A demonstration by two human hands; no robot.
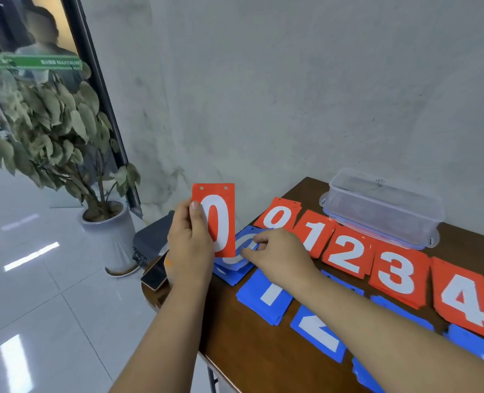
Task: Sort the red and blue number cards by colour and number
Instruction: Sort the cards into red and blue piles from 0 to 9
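My left hand (188, 245) grips a red 0 card (215, 219) upright above the table's left end, thumb across its face. Just right of it, my right hand (275, 252) rests its fingertips on the blue 0 pile (242, 248), pinching the top card's edge. Along the back runs a red row: 0 pile (279, 214), 1 pile (313, 234), 2 pile (346, 255), 3 pile (397, 275), 4 pile (462, 297). Nearer me lie the blue 1 pile (265, 296) and the blue 2 pile (319, 333); more blue cards are partly hidden under my right forearm.
A clear plastic box (382, 205) stands at the back against the wall. The brown table (249, 353) ends at the left, where a phone (155, 275) lies on its corner. A potted plant (73, 143) and a dark stool (153, 236) stand on the tiled floor.
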